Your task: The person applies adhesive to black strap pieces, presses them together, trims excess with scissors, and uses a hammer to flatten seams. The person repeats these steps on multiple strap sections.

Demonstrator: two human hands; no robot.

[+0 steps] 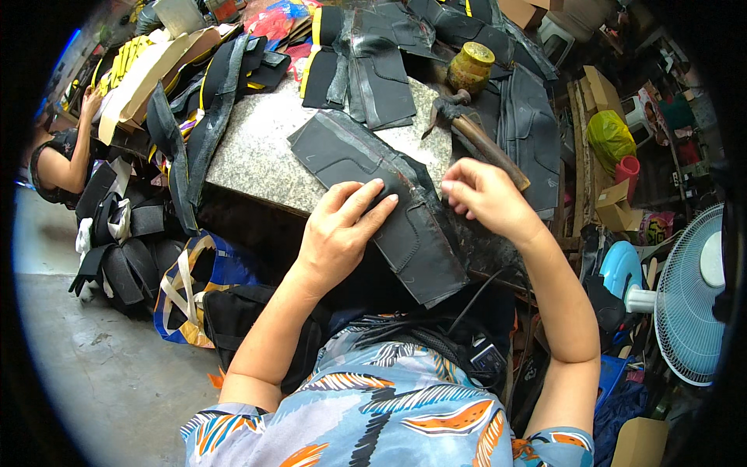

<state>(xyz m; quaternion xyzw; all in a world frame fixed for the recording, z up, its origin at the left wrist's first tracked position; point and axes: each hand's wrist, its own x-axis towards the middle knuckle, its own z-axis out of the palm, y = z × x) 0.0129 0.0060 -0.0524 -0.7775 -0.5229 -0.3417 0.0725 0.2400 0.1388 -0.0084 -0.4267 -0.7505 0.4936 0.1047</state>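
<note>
Your left hand [342,222] rests on a black panel [408,233] at the desk [253,152], fingers a little apart and laid on its upper face. Your right hand [481,193] hovers just beyond the panel's far edge, fingers curled and their tips close to the thumb; whether anything small is pinched there cannot be told. The panel lies slantwise in front of you, across the desk's front edge, its near end toward your lap.

Curved outlines, apparently stitched, already mark its face, and a dull seam runs along its far side, so this piece appears part-made rather than raw. It looks to be the one in work: similar black pieces [381,86] lie at the back of the desk, and a stack [531,128] sits to the right. Which of those are finished and which await you cannot be told, nor can the full count. The panel under your hand, not yet laid with either group, seems still to need attention. The hammer [490,149] lies near your right hand, untouched, below a yellow pot [471,66].
</note>
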